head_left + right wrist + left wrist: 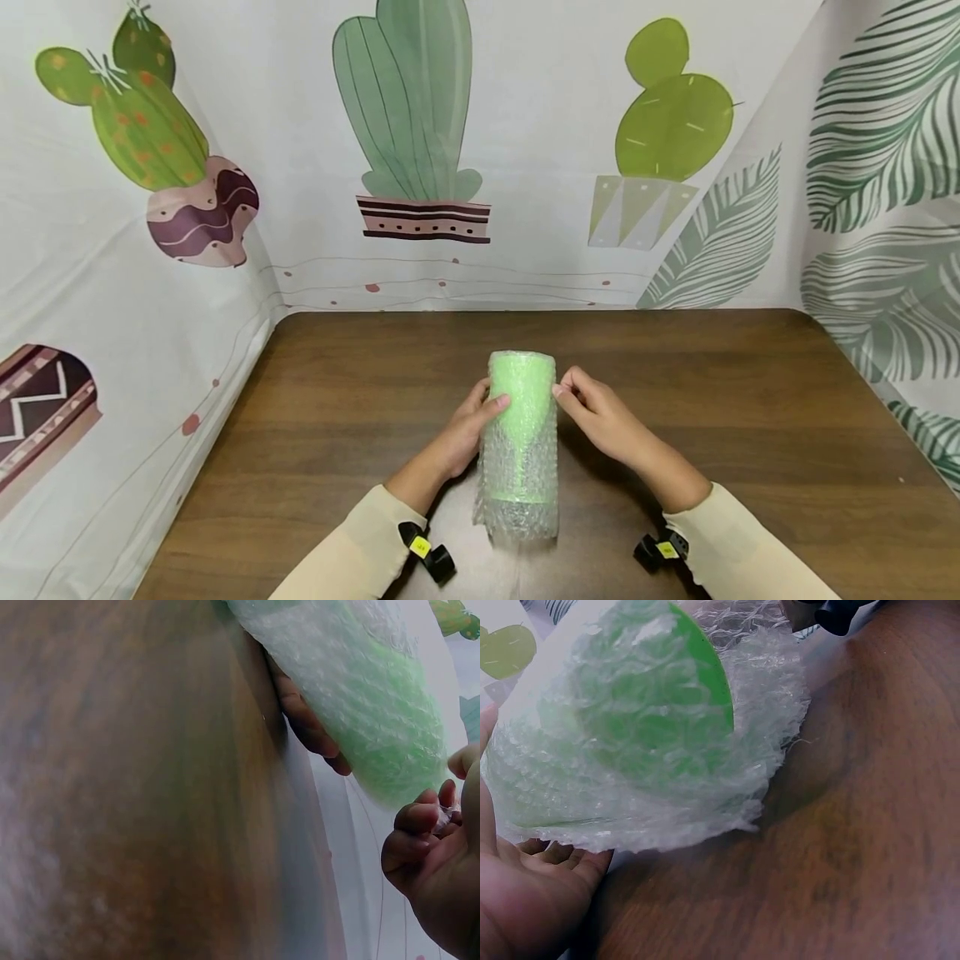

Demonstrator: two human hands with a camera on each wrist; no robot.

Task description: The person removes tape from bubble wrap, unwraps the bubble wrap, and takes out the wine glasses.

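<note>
A light green object [523,379], wrapped in clear bubble wrap [522,517], is held above the table in front of me. My left hand [462,429] grips it from the left, thumb on the near face and fingers behind and underneath. In the left wrist view, a round green edge [721,682] shows through the loose, crumpled end of the wrap. At the package's upper right edge is my right hand [603,417], fingers curled. Between its fingertips, the right wrist view shows a small bit of clear plastic [444,817].
The brown wooden table [360,358] has rounded far corners. A white cloth [540,208] printed with cacti and leaves hangs behind it and along the sides. Each wrist carries a black camera mount, the left one [427,550] near the table's front.
</note>
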